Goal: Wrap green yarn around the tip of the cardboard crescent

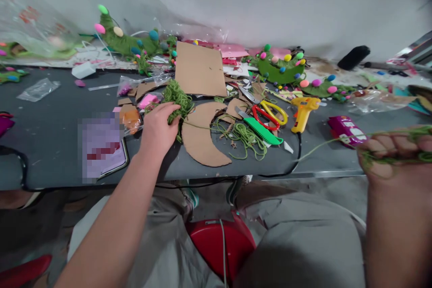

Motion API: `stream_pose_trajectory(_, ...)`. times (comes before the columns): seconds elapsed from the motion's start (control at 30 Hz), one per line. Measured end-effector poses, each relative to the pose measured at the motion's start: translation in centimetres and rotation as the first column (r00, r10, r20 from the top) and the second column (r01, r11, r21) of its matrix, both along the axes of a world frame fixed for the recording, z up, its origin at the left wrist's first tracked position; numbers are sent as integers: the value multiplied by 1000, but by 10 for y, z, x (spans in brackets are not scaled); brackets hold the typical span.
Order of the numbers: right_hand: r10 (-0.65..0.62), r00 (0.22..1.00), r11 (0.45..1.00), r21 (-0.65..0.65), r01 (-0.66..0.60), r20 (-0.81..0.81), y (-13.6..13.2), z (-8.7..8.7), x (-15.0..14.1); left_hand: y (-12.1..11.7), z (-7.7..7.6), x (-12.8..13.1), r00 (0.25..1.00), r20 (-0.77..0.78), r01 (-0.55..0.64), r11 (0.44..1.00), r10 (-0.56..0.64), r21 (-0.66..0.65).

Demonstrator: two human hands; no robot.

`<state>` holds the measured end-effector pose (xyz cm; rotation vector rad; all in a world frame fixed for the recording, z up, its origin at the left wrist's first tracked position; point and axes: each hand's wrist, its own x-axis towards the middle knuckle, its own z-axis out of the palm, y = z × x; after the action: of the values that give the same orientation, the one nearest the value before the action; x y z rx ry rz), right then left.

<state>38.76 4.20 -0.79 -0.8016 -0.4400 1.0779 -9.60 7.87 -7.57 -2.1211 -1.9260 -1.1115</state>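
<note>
Gripping green yarn [420,133], right fingers [403,145] curled, purple packet [347,131], markings blurred

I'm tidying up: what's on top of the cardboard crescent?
A green strand crosses the cardboard crescent; the yarn bunch at the left hand overlaps its left edge, hiding that part.

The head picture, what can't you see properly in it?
In the head view:
Lilac-faced phone: details masked by blocky pixels.
Tangled green yarn bundle: partly covered by the left hand.
Thin green yarn strands at the right hand: cut off by the right edge.
</note>
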Motion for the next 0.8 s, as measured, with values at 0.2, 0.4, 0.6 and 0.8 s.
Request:
stream_pose_trajectory(0.2,213,898,950,132,-282,386,2,10,-38,0,1,-1,1000,24,-2,1000,2,-3)
stream_pose_trajectory(0.4,256,877,942,99,-320,406,0,14,-55,0,1,-1,999,39,1,1000,-1,4)
stream_pose_trajectory(0.6,304,848,932,47,-358,435,3,11,-61,-1,3,-1,999,44,3,1000,-3,13)
stream_pose_trajectory(0.8,291,814,936,27,-351,503,3,9,-75,-3,4,4,999,47,-14,999,12,48)
